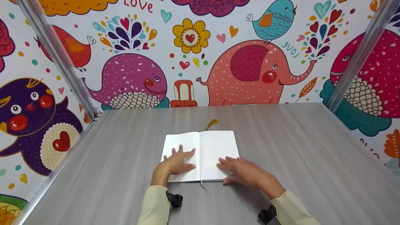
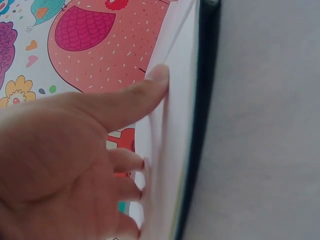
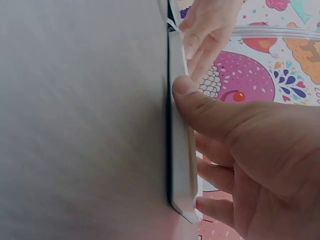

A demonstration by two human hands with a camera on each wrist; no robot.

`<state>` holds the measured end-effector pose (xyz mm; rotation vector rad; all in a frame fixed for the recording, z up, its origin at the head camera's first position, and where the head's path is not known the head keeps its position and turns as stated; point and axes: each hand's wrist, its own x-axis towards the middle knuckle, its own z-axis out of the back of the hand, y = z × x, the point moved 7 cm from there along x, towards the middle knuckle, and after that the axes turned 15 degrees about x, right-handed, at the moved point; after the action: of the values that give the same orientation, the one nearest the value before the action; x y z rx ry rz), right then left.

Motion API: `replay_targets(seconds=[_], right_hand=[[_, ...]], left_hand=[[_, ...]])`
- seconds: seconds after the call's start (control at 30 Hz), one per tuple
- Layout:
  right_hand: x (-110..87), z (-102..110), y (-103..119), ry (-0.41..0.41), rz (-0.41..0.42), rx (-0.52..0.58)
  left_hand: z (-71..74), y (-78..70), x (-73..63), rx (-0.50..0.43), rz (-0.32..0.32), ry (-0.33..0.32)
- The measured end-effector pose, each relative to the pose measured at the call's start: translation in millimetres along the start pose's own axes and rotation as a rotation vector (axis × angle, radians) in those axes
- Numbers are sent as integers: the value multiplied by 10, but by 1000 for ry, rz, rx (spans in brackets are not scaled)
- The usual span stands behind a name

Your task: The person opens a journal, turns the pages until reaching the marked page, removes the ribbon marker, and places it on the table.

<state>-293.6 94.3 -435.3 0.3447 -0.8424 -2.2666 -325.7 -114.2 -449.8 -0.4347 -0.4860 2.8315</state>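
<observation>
An opened notebook (image 1: 215, 147) lies flat with blank white pages and a dark cover edge showing in both wrist views. My left hand (image 1: 178, 162) rests on the left page, fingers spread and thumb toward the centre fold. On the right page lie the fingers of my right hand (image 1: 240, 170), near the lower right corner. The thumb of that hand (image 3: 240, 135) touches the side of the thick page stack at the near edge. A thin ribbon (image 1: 203, 184) hangs from the fold toward me, and a yellow tassel (image 1: 212, 124) sticks out beyond the far edge.
The notebook lies on a grey wood-grain table (image 1: 118, 150). Behind it stands a wall (image 1: 193, 72) printed with cartoon animals. Metal posts (image 1: 59, 59) rise at the table's far corners. A black strap device (image 1: 175, 199) sits at each wrist.
</observation>
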Motion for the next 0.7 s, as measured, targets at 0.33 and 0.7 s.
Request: replay_targets(seconds=[0.33,0.7], right_hand=[[-19,30,-50,32,-64,72],[-57,50,-51,75,11,57]], left_hand=[[-14,10,18,0,1,-1],[-16,13,18,-7,2,-13]])
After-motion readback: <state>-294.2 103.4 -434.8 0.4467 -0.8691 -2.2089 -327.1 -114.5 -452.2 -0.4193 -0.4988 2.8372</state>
